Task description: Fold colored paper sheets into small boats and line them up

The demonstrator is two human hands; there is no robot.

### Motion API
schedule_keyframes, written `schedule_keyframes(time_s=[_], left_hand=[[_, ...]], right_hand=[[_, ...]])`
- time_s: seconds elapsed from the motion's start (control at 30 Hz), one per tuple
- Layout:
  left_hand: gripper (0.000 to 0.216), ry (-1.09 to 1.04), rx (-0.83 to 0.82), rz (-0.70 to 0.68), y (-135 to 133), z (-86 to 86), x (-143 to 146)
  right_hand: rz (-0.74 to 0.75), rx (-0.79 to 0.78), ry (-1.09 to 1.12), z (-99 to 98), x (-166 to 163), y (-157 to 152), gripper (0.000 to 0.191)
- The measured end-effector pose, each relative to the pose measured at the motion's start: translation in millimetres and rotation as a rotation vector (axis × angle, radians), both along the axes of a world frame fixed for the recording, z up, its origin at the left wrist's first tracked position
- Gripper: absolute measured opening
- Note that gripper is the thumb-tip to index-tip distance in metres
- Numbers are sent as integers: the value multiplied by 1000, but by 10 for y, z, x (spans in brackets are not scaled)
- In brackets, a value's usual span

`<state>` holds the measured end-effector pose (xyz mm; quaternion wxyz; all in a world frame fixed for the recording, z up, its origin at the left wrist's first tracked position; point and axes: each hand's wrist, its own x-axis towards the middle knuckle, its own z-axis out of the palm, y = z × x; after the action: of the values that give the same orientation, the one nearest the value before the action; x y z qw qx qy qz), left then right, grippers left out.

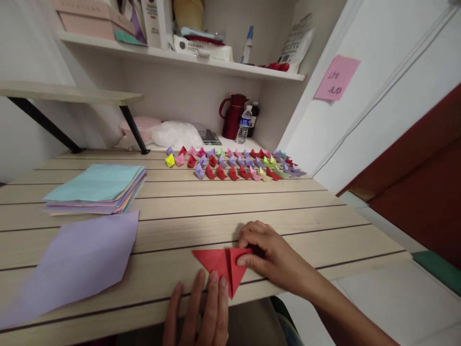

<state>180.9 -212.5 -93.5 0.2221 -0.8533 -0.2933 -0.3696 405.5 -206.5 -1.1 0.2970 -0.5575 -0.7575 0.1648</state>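
Observation:
A red paper [220, 264] folded into a triangular shape lies near the front edge of the wooden table [201, 211]. My left hand [201, 312] rests flat with fingers stretched out, its fingertips touching the lower edge of the red paper. My right hand [268, 257] comes in from the right and pinches the paper's right corner with bent fingers.
A lilac sheet [79, 262] lies at the front left, with a stack of coloured paper [97, 190] behind it. Several small folded paper boats [234, 166] stand in rows at the back. A red jug [233, 115] and a water bottle [244, 125] stand in the corner.

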Motion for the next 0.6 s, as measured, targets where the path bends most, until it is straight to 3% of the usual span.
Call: schedule_keyframes(time_s=[0.3, 0.47, 0.6], left_hand=[[34, -40, -49, 13, -38, -8, 15], [35, -98, -140, 15, -58, 35, 44], [37, -70, -108, 29, -35, 102, 40]], right_hand=[[-85, -24, -41, -27, -78, 60, 15], [-105, -35, -132, -16, -92, 88, 21], [-110, -59, -158, -6, -111, 110, 22]])
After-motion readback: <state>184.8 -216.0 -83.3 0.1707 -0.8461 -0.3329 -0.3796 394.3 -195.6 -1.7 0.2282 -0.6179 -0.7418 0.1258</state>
